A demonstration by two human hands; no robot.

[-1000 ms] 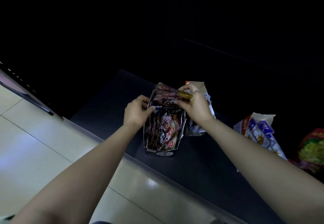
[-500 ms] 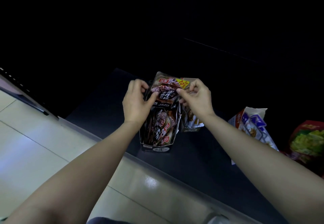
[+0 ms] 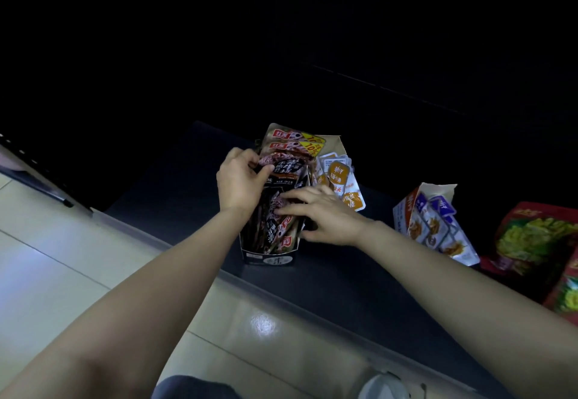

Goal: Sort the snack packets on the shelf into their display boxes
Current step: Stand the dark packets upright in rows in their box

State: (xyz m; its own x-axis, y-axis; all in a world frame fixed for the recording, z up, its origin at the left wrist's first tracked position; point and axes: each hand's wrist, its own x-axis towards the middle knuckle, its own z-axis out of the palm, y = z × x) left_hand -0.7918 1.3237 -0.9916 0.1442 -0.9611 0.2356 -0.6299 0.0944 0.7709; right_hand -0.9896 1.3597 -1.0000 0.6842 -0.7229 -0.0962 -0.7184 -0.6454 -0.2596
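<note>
Floor: pale glossy tiles [image 3: 62, 273] are catching a glare on the left, beside a dark matt shelf [image 3: 328, 289] under deep shadow.
Left hand: the left hand [image 3: 239, 181] is gripping a sheaf of dark packets [image 3: 289, 161], fingers curled behind and thumb across the front, standing them upright at the back of the box.
Box: the dark box [image 3: 269, 259] is sitting at the shelf's front edge with its long axis running away from the person. It is thin open-topped card, crammed with slim crinkly foil packets.
Right hand: the right hand [image 3: 323, 215] is lying flat on those packets, fingers straight and pointing left, pressing but holding nothing.
Relation: the sheaf is standing just beyond the right fingertips, so seating it is probably falling to the left hand.
Right side: orange packets [image 3: 339, 176] are fanning out just behind the dark box, while a torn blue box [image 3: 428, 220] and red bags [image 3: 538, 236] are lying well apart.
</note>
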